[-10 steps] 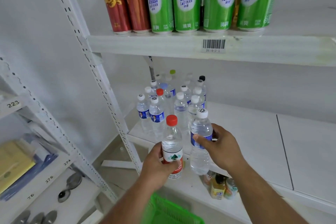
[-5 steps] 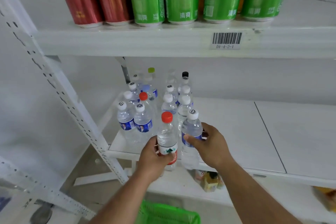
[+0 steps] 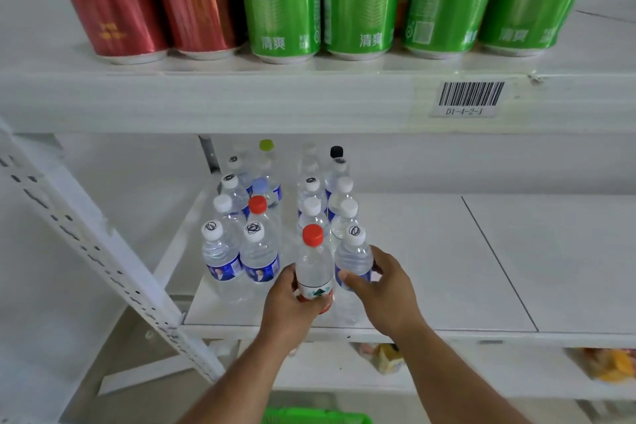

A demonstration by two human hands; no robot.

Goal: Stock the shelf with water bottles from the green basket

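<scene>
both bottles [image 3: 314,268] now further onto shelf [image 3: 430,286]

A cluster of upright bottles [image 3: 275,217] is gathered on the left part of the middle shelf [image 3: 447,268], running from its back toward its front edge. At the front of that cluster, two bottles are stood side by side: the left bottle [image 3: 314,262] is gripped by the left hand [image 3: 292,310], and the right bottle [image 3: 354,258] is gripped by the right hand [image 3: 385,296]. To the right of the cluster the shelf board is left bare. Above it, a row of cans [image 3: 344,0] is stood on the upper shelf [image 3: 241,100]. Below the middle shelf's front edge, the basket [image 3: 316,416] is seen between the forearms.
</scene>
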